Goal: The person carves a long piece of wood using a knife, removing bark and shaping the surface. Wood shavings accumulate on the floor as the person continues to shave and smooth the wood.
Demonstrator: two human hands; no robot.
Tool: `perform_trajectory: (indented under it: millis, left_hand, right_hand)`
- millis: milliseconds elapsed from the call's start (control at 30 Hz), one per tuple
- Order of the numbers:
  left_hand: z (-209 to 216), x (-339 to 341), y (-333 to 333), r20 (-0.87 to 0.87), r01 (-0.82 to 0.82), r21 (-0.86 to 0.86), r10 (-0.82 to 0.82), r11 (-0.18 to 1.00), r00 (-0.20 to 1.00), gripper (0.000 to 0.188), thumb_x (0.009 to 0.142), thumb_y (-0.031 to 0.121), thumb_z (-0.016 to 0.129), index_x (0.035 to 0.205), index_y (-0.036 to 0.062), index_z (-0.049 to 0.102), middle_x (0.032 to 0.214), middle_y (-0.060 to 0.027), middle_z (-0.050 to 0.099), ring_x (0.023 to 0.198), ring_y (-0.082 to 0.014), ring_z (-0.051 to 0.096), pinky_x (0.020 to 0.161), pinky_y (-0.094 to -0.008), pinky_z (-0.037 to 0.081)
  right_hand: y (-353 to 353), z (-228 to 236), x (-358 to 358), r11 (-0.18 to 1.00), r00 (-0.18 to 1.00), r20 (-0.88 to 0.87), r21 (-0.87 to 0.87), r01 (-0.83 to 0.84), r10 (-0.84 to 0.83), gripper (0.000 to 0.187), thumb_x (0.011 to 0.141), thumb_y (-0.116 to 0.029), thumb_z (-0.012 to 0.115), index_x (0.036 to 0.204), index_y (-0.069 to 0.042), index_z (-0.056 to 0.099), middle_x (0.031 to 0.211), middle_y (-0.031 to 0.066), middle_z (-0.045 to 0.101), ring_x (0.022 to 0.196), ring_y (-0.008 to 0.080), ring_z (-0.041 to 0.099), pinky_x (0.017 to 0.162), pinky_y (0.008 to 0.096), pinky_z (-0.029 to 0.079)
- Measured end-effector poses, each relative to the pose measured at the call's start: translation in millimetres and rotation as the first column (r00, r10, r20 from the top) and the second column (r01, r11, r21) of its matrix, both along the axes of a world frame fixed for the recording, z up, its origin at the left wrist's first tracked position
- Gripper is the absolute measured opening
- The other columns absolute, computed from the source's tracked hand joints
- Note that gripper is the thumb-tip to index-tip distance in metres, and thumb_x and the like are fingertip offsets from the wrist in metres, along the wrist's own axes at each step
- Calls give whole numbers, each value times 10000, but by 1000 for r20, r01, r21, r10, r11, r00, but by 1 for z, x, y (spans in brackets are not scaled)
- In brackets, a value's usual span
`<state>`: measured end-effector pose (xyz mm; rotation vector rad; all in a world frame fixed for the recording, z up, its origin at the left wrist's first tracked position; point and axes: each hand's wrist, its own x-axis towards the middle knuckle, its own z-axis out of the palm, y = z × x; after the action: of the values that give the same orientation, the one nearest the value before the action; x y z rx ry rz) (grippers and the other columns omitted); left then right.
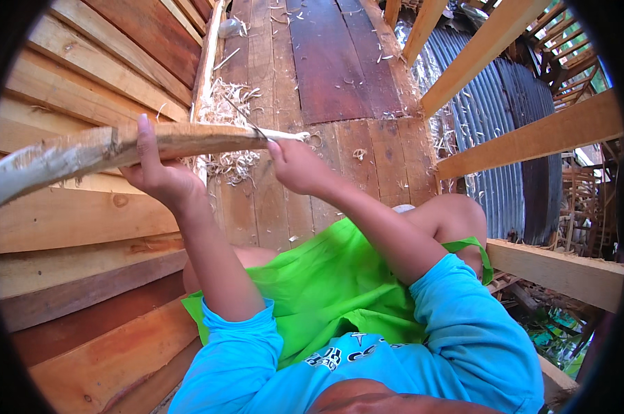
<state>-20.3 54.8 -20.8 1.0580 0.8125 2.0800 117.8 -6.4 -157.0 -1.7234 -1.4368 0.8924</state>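
A long, slightly curved wooden pole [181, 139], bark partly stripped and pale at its narrow right end, runs from the left rim toward the middle. From below, my left hand [161, 165] grips it, thumb up along the near side. My right hand [299, 165] is closed near the narrow end around a knife, whose handle is hidden in the fist. The thin dark blade [246, 119] crosses the pole and points up and left. A curled shaving [315, 140] hangs by the pole's tip.
Wood shavings [232, 162] lie heaped on the plank floor [284, 200] beneath the pole. Stacked boards form a wall [84, 214] at left. On the right, wooden rails [533, 134] stand before corrugated metal sheets [495, 124]. My bent knee [457, 217] is close to my right arm.
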Motion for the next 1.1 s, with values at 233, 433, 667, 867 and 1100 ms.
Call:
perform_trajectory:
  millis: [233, 433, 667, 867, 1100]
  left_hand:
    - [-6, -4, 3, -13, 173, -71, -174, 982, 985, 306, 775, 0, 679, 1046, -12, 538, 1013, -102, 583, 912, -197, 596, 849, -335, 501]
    - [-10, -6, -2, 27, 20, -204, -14, 979, 1000, 364, 745, 75, 720, 1009, -68, 513, 834, -143, 597, 704, -247, 628, 694, -360, 583]
    - [-10, 28, -10, -19, -49, 5, 49, 999, 999, 473, 776, 128, 738, 1108, -69, 465, 966, -165, 564, 759, -216, 610, 642, -370, 589]
    - [-9, 26, -15, 47, -71, -91, 75, 993, 996, 427, 772, 130, 738, 1038, -62, 465, 868, -138, 559, 701, -212, 595, 589, -350, 570]
    - [-11, 29, -5, 11, -114, -45, 115, 992, 993, 393, 781, 133, 724, 1009, -58, 467, 804, -130, 571, 645, -211, 598, 594, -342, 568]
  right_hand:
    - [1, -30, 16, 998, 998, -40, -44, 38, -40, 403, 983, -278, 382, 834, 52, 562, 770, 288, 607, 766, 478, 581, 712, 518, 451]
    - [-4, 9, 3, 1000, 999, 35, 11, 19, -20, 401, 975, -266, 395, 836, 61, 582, 770, 305, 600, 784, 486, 579, 735, 534, 452]
    - [1, -16, 15, 996, 997, 3, -37, 80, -80, 363, 971, -239, 391, 846, 43, 582, 781, 295, 613, 784, 473, 592, 746, 533, 462]
    - [-10, 27, 0, 999, 999, 39, 33, 0, -1, 381, 977, -244, 373, 895, 73, 567, 828, 309, 611, 818, 463, 600, 762, 530, 463]
    - [6, -48, 27, 981, 993, 106, -185, 62, -42, 374, 977, -257, 371, 961, 73, 547, 833, 309, 607, 834, 465, 594, 773, 538, 454]
